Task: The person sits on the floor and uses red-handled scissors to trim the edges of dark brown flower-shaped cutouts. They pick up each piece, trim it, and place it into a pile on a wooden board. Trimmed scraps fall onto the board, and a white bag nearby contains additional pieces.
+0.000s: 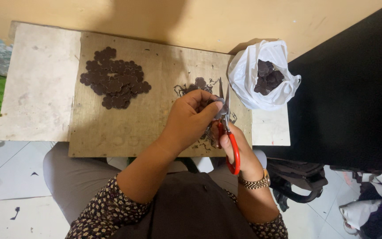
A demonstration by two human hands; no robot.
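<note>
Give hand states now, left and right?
Left hand: closed on a small dark cutout piece.
Right hand: gripping red-handled scissors.

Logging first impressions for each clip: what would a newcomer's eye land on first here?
The red-handled scissors stand out at centre, held in the right hand, blades pointing up beside the left hand, which pinches a small piece. Next comes the heap of dark flower-shaped cutouts at the upper left of the wooden board. A white plastic bag with more dark pieces sits at the board's upper right.
</note>
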